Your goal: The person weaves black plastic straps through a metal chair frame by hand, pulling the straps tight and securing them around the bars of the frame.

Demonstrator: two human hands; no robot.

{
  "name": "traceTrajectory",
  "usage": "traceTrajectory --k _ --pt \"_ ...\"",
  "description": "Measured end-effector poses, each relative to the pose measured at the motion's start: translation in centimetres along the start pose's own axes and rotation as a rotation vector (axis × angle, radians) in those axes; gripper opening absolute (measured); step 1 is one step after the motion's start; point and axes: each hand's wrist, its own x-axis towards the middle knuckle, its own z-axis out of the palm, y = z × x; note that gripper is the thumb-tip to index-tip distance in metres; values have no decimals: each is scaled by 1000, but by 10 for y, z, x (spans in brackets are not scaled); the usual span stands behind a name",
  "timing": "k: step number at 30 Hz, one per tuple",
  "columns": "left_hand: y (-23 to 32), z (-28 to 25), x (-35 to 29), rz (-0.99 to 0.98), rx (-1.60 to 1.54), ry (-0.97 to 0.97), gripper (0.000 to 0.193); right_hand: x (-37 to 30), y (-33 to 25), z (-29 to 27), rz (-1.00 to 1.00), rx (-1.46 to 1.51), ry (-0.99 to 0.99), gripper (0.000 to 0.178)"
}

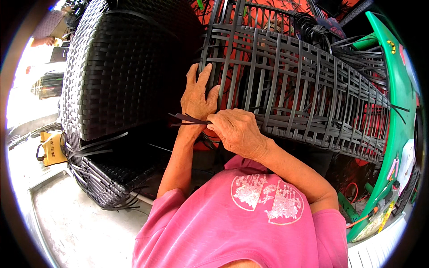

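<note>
You seem mid-weave: right hand (239, 132) pinching flat black plastic strips (190, 119), left hand (196, 102) spread, unclenched, at the black plastic lattice (313, 89); threading next needs even tension.

Left hand (198, 99) outstretched, thumb (213, 94) apart; right hand (237, 131) curled tight just beside the left wrist (190, 129), forearms (292, 167) bare.

Right hand (239, 131) curls over the dark strips (190, 119); grip inside the fist is hidden. Left hand's (199, 98) palm is out of sight. Tightly woven black piece (98, 67) is cut off up top, right flank lost in shadow. Open-weave frame (286, 76) cropped up there too. Co-worker's hand (43, 41): too small to read.
</note>
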Motion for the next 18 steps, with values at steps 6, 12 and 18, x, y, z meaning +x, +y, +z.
traceTrajectory --k 6,12,18 --pt "5 -4 3 -43 -58 -38 54 0 0 -1 8 -12 5 15" --pt "-8 -12 2 50 -337 28 44 2 2 -8 381 353 48 15" --pt "-25 -18 -5 -468 -1233 56 29 6 19 -28 804 1168 185 24"
